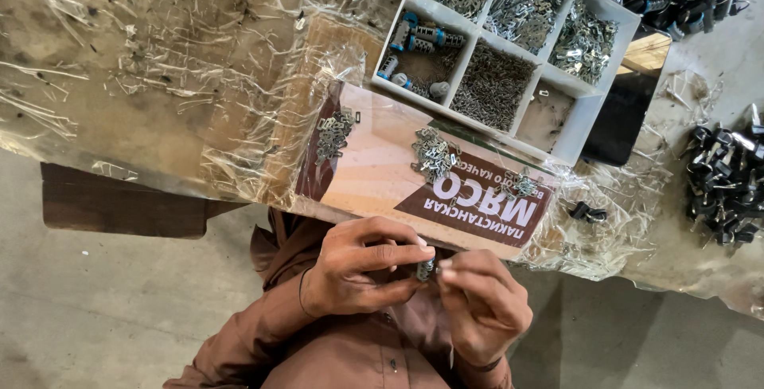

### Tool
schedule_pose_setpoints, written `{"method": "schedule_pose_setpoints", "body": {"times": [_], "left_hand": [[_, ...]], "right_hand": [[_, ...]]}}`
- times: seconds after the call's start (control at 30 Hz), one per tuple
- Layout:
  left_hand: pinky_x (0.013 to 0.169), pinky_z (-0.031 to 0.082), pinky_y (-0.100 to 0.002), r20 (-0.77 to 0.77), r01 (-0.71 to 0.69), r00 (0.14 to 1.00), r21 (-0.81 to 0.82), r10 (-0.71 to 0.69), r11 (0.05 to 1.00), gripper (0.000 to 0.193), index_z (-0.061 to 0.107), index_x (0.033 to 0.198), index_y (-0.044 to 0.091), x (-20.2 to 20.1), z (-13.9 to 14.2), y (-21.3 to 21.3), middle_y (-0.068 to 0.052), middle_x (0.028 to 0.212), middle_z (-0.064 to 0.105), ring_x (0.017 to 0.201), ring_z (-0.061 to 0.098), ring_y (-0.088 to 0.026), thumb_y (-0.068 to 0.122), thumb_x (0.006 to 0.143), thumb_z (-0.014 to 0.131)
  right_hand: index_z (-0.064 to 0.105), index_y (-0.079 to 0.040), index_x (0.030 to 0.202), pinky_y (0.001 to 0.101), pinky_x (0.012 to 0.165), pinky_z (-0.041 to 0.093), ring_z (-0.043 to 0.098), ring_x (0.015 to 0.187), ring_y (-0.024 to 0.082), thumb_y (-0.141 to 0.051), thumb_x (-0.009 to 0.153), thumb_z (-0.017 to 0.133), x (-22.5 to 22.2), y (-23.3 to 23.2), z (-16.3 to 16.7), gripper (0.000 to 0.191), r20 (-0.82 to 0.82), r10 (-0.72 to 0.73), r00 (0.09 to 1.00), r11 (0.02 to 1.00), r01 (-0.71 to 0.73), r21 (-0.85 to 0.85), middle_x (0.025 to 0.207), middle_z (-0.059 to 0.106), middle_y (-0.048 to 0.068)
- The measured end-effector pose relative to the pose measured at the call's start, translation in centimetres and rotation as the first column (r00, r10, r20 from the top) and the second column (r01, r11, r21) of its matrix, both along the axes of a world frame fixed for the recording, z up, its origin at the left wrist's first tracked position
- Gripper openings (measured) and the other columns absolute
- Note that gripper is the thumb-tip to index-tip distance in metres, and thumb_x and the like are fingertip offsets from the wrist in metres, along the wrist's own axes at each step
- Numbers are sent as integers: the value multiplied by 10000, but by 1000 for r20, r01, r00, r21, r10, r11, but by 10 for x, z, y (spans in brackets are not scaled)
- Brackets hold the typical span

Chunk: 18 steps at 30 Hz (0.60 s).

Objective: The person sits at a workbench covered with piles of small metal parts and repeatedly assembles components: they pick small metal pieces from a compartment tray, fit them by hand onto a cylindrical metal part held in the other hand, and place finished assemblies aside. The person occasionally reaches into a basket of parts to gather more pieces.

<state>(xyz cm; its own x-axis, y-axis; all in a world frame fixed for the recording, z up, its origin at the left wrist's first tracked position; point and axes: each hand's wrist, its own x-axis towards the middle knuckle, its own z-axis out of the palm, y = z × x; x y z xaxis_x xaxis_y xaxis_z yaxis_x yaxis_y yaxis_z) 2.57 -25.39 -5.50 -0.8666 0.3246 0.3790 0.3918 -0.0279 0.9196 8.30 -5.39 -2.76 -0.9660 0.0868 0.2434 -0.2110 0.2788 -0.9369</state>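
Small metal part (pixel 425 269), pinched between both hands just below the near edge of the counter (pixel 159 118), is the thing in work; its exact shape is too small to make out. Largest in view is that counter, brownish and covered with wrinkled clear plastic film (pixel 239 78), above a grey concrete floor (pixel 95 309). On it lies a flat cardboard sheet (pixel 374 174) with a brown band, and beyond that a white compartment tray (pixel 585 122) holding heaps of small silvery pieces (one cell has blue-and-grey cylinders (pixel 418 35)). Black parts lie piled at the right (pixel 720 182), partly cut off by the frame edge. Three small clusters of metal clips (pixel 434 154) rest on the cardboard. The left hand (pixel 358 265) has thumb and forefinger pressed on the part; the right hand (pixel 481 301) pinches it from the other side, fingers curled close.
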Motion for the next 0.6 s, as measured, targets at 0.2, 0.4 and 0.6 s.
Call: {"method": "schedule_pose_setpoints", "body": {"times": [0.2, 0.4, 0.6], "left_hand": [[722, 585, -265, -7, 1, 1000, 9, -1, 1000, 426, 753, 1208, 128, 1, 1, 0, -48, 1114, 713, 853, 718, -144, 85, 801, 872], [776, 604, -286, -59, -16, 998, -11, 16, 1000, 427, 748, 1229, 139, 0, 2, -3, -39, 1131, 703, 902, 725, -167, 87, 819, 855], [730, 590, -281, -105, -29, 994, -61, 22, 998, 421, 766, 1201, 147, 0, 2, -8, -27, 1115, 711, 854, 706, -147, 97, 795, 864]], "right_hand": [[668, -16, 947, 321, 802, 574, 716, 849, 211, 115, 760, 773, -7, -12, 5, 252, -95, -39, 995, 993, 49, 105, 908, 747, 122], [651, -25, 960, 324, 728, 592, 723, 818, 230, 95, 797, 784, -2, -18, 4, 242, -276, -54, 960, 903, 165, 398, 910, 768, 164], [704, -4, 1003, 269, 654, 623, 782, 798, 202, -1, 818, 764, 3, 7, -13, 195, 99, 80, 992, 995, -73, -73, 945, 783, 164]]}}
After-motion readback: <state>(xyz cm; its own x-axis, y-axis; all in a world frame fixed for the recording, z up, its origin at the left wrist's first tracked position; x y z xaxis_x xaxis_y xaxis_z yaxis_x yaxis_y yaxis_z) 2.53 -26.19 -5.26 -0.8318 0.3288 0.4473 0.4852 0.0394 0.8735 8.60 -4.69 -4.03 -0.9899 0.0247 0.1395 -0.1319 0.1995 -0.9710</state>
